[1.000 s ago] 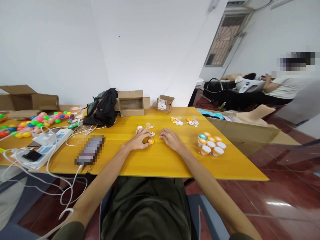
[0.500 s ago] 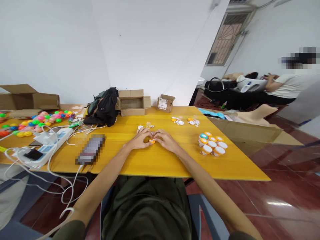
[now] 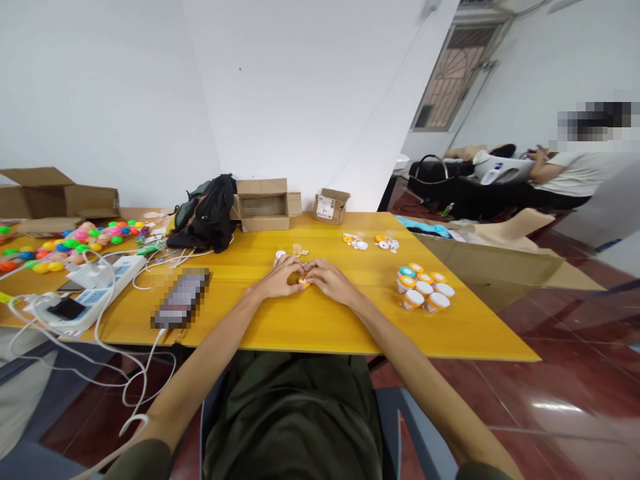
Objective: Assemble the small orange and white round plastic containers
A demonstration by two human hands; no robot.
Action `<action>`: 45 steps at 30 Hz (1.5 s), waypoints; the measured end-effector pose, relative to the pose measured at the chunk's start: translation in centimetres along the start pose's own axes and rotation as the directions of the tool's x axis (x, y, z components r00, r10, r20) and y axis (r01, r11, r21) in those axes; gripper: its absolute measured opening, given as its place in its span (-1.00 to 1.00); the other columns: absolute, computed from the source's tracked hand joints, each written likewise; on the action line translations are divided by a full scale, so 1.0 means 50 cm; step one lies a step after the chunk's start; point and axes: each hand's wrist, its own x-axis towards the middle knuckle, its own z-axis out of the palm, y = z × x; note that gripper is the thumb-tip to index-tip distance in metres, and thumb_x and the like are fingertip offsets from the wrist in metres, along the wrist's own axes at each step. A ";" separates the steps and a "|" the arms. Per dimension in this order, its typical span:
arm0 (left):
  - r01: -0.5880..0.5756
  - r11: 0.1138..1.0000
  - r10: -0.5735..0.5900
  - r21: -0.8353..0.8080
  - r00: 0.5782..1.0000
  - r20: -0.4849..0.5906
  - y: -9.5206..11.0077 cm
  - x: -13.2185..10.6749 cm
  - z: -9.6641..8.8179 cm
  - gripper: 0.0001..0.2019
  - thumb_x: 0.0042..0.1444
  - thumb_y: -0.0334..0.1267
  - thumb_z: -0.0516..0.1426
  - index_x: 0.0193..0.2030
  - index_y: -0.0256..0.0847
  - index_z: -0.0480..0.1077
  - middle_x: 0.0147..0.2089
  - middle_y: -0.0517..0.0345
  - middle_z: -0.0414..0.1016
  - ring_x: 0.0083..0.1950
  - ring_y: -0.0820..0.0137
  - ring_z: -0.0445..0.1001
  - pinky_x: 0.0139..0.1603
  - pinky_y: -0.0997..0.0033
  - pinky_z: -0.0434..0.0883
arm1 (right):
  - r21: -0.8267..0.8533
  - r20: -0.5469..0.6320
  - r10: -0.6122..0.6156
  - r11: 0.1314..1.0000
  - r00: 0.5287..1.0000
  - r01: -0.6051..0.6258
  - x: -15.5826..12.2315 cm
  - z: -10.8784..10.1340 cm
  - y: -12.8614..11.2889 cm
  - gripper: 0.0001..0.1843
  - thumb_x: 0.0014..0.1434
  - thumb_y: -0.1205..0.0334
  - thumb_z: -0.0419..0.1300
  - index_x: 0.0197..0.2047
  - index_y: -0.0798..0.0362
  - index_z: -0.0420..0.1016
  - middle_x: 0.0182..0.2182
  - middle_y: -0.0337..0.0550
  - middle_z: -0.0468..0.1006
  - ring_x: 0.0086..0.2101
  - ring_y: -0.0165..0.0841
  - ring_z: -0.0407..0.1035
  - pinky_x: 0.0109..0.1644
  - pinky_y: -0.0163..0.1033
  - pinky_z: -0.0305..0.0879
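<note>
As viewed from the head camera, recorded one small round orange piece [image 3: 304, 283] between left hand [image 3: 279, 281] and right hand [image 3: 333, 279], over the middle of a yellow table [image 3: 310, 327]. Cannot tell resting on the surface from slightly raised. Located on the near side of the arched fingers, level with the thumbs: right of the left thumb, left of the right thumb, apparently touching both hands. Showing no clear long axis; too small and too covered to judge tilt. Rated equal for nearness, with neither hand plainly closer. Fingers found curled inward on both sides, tips meeting or nearly meeting just beyond the orange piece. Cannot confirm a pinch, as against light contact, for either hand. Noted just beyond the left fingers: white disc [image 3: 281, 255], then clear cup [image 3: 297, 251], with small white bits [image 3: 305, 253] beside the cup. Noted well apart to the right: cluster of lidded jars [image 3: 425, 289]; farther back, two loose groups of orange and white parts [image 3: 361, 245].
</note>
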 end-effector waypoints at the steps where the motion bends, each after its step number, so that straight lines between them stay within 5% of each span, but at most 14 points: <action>1: 0.000 1.000 0.000 -0.004 1.000 0.001 0.000 0.000 0.000 -0.83 0.18 -0.07 0.19 -0.21 -0.10 0.44 -0.01 0.07 0.43 0.12 0.15 0.30 0.25 0.02 0.23 | -0.001 0.000 -0.006 1.000 1.000 0.006 0.000 -0.001 0.000 -0.81 0.32 0.33 0.15 -0.24 -0.03 0.60 -0.11 -0.09 0.52 -0.05 -0.25 0.43 0.09 -0.10 0.37; 17: -0.012 1.000 0.012 -0.002 1.000 -0.010 -0.008 0.002 0.004 -0.81 0.17 -0.05 0.21 -0.23 -0.10 0.44 -0.01 0.07 0.43 0.12 0.16 0.30 0.24 0.06 0.21 | -0.037 0.021 -0.063 0.997 0.998 0.063 -0.003 -0.011 -0.013 -0.75 0.32 0.34 0.11 -0.17 -0.03 0.64 -0.10 -0.05 0.54 -0.03 -0.23 0.44 0.11 -0.07 0.38; 24: 0.022 1.000 -0.022 0.012 1.000 -0.001 -0.007 0.003 0.004 -0.81 0.15 -0.07 0.22 -0.18 -0.09 0.46 0.01 0.06 0.44 0.13 0.15 0.33 0.26 0.03 0.21 | -0.027 -0.105 0.075 0.997 0.992 -0.079 -0.005 -0.001 0.010 -0.78 0.32 0.31 0.09 -0.18 -0.02 0.59 -0.15 -0.07 0.55 -0.10 -0.25 0.45 0.06 -0.10 0.39; 29: 0.025 1.000 -0.025 0.003 1.000 0.002 -0.005 0.003 0.003 -0.83 0.12 -0.12 0.25 -0.21 -0.11 0.45 0.01 0.07 0.43 0.14 0.16 0.31 0.25 0.04 0.22 | -0.077 -0.093 0.156 0.983 0.983 -0.164 -0.006 0.005 0.032 -0.80 0.30 0.35 0.11 -0.23 -0.01 0.57 -0.19 -0.10 0.54 -0.14 -0.27 0.44 0.02 -0.14 0.39; 45: 0.048 0.999 -0.049 0.006 0.999 0.022 -0.004 0.003 0.000 -0.80 0.14 -0.06 0.23 -0.18 -0.09 0.45 0.03 0.06 0.44 0.15 0.14 0.33 0.27 0.01 0.21 | -0.036 -0.123 0.108 0.993 0.987 -0.113 -0.001 0.016 0.017 -0.84 0.30 0.33 0.10 -0.20 -0.04 0.50 -0.16 -0.12 0.52 -0.11 -0.26 0.43 0.04 -0.14 0.37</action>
